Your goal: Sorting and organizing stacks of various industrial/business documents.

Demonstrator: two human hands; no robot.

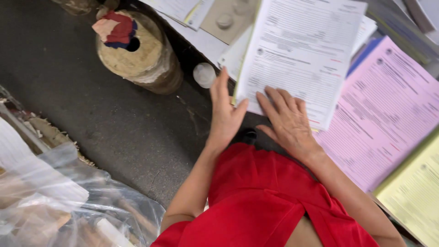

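left hand [224, 114]: open, fingers straight, squaring the left edge of the white forms [302, 55]
right hand [288, 121]: open, flat on the same stack's lower corner
progress: white stack looks nearly evened up; pink sheets [384, 110] and yellow sheets [411, 192] lie untouched beside it
surface: dark concrete floor [91, 105], stone-like drum [137, 50], plastic wrap [68, 206]

The top sheet of paper [297, 50] is white with fine black print and a few red marks; the stack [384, 110] beside it is pink, the next stack [414, 192] pale yellow. The garment [260, 201] is plain bright red, the floor [91, 100] dark grey, and the round block [137, 55] tan, with a red, blue and pink rag [114, 27].
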